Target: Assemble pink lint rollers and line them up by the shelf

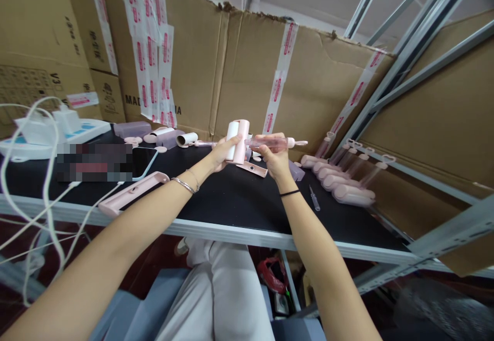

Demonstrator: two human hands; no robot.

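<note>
Above the black table I hold a pink lint roller (241, 145) between both hands. My left hand (221, 155) is closed around its head, where a white sticky roll shows beside the pink shell. On the translucent pink handle (270, 143), the fingers of my right hand (278, 160) are wrapped; the handle points right and ends in a pale loop. Whether handle and head are fully joined is hidden by my fingers. Just beneath my hands lies a pink shell piece with a hole (252, 168). A longer pink shell (133, 193) rests by my left forearm.
Several lint rollers (353, 194) stand in a row at the right. A small pointed tool (314, 198) lies nearby. White rolls (187, 139) and purplish covers (133, 129) line the back left. A phone (144, 162), cables and a power strip (88, 130) occupy the left; cardboard (247, 73) walls the back.
</note>
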